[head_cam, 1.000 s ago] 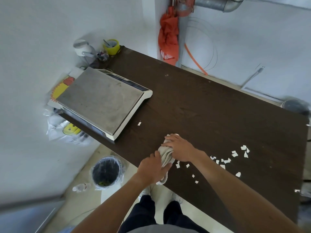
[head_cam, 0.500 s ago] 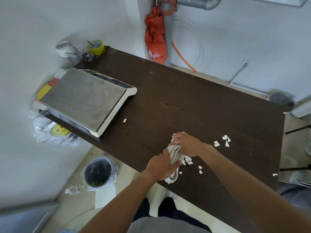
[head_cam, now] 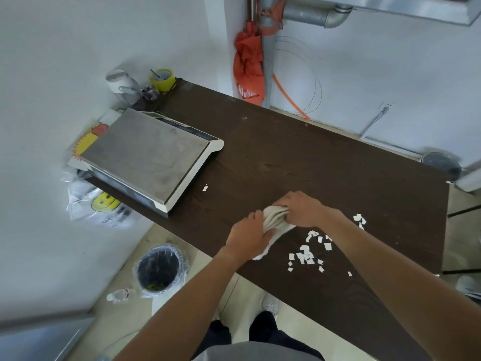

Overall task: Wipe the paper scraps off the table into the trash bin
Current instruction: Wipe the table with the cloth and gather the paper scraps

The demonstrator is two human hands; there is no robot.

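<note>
Between both sets of curled fingers sits the bunched cloth (head_cam: pixel 274 217), left hand (head_cam: pixel 250 237) and right hand (head_cam: pixel 302 209) gripping it, paper scraps (head_cam: pixel 307 252) lying just to their right near the dark table (head_cam: pixel 299 157) edge. Risk, I'd say: a hasty sweep flicks scraps onto the floor (head_cam: pixel 122 269), since the trash bin (head_cam: pixel 160 267) stands well left and below. Farther out: scale (head_cam: pixel 148 155), white walls (head_cam: pixel 52 61), orange umbrella (head_cam: pixel 248 66).

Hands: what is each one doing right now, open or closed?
Left hand: closed, gripping the cloth.
Right hand: closed, gripping the same cloth.
</note>
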